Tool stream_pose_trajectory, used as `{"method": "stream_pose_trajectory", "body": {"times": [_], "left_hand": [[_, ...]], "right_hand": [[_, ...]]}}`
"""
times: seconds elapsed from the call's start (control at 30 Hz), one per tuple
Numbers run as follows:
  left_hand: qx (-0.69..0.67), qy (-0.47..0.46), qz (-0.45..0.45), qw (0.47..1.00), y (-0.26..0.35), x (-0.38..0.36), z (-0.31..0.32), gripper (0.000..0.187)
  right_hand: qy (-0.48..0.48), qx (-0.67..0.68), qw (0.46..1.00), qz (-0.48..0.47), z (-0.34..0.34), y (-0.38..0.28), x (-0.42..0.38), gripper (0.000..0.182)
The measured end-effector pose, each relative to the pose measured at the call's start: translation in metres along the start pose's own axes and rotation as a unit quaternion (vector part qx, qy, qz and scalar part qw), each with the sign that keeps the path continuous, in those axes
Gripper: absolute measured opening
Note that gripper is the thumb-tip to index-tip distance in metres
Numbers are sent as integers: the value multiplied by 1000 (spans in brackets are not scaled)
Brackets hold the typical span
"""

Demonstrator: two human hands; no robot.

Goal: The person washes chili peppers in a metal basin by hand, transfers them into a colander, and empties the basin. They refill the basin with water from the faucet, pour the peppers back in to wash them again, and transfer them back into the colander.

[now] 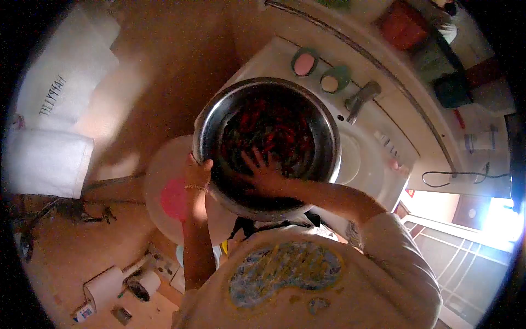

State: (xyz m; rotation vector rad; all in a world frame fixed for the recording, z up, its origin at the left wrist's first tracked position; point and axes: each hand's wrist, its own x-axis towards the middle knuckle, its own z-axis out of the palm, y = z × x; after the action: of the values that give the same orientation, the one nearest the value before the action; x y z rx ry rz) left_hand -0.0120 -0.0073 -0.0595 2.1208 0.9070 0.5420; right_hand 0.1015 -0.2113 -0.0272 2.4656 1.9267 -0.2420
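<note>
A large metal basin [333, 137] sits over the white sink counter, its wide mouth facing up at me. Dark contents with reddish pieces [268, 129] lie inside, too dim to name. My left hand [197, 173] grips the basin's rim at its lower left, the thumb over the edge. Inside the basin, my right hand [263, 174] reaches in from the right with its fingers spread, over or touching the dark contents.
Two soap dishes [335, 80] with soaps stand behind the basin, near a faucet [362, 101]. White towels [49, 162] hang at left. A pink and white round thing [159, 164] is below left. Toilet paper rolls [104, 286] are at lower left.
</note>
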Motion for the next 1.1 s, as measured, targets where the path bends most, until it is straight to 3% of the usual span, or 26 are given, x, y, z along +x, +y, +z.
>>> {"method": "stream_pose_trajectory", "body": {"times": [0.07, 0.1, 0.17, 0.2, 0.23, 0.3, 0.37, 0.5, 0.57, 0.6, 0.67, 0.7, 0.8, 0.87, 1.0, 1.07, 1.1], "left_hand": [[-78, -12, -84, 993, 16, -5, -3, 38], [-116, -20, -126, 985, 21, -8, -3, 39], [-93, -3, -90, 992, 19, -12, -1, 40], [-68, 20, -57, 996, 21, -12, -2, 42], [-67, 22, -52, 996, 22, -12, -4, 42], [34, -27, -102, 994, 27, -9, -7, 46], [1, -29, -84, 996, 14, -4, -3, 47], [-15, -30, -93, 995, 15, -10, -3, 47], [12, -17, -89, 996, 27, -14, -5, 46], [38, -8, -85, 996, 33, -13, -7, 45], [-22, -26, -95, 995, 38, -9, -8, 44], [-78, -41, -109, 990, 38, -9, -8, 44], [-42, -20, -68, 997, 40, -12, -7, 43], [-35, -25, -76, 996, 34, -14, -6, 43], [-21, -48, -116, 992, 75, -13, -17, 41], [1, -42, -110, 993, 52, -10, -11, 41], [25, -38, -101, 994, 43, -8, -9, 42]], "right_hand": [[-28, 11, 996, -79, 22, 3, 6, 58], [-27, 10, 997, -75, 22, 13, 10, 58], [94, -50, 994, -8, 18, 35, 22, 57], [99, -51, 994, -6, 15, 33, 22, 57], [66, 11, 996, 57, 10, 28, 22, 55], [38, 73, 989, 120, 10, 18, 20, 53], [54, 59, 996, -51, 24, 14, 11, 52], [7, 37, 998, -53, 8, 34, 30, 51], [115, 80, 981, 134, 37, 35, 37, 48], [117, 79, 981, 135, 34, 25, 33, 48], [96, 43, 994, 16, 14, 1, 16, 48], [95, 42, 994, 17, 7, 7, 16, 48], [31, -30, 992, -116, 8, 38, 26, 47], [174, 3, 982, 72, 41, 51, 33, 46], [103, -80, 986, 104, 41, 23, 26, 45], [94, -6, 994, -63, 42, 29, 33, 38], [93, -7, 993, -65, 35, 32, 37, 38]]}}
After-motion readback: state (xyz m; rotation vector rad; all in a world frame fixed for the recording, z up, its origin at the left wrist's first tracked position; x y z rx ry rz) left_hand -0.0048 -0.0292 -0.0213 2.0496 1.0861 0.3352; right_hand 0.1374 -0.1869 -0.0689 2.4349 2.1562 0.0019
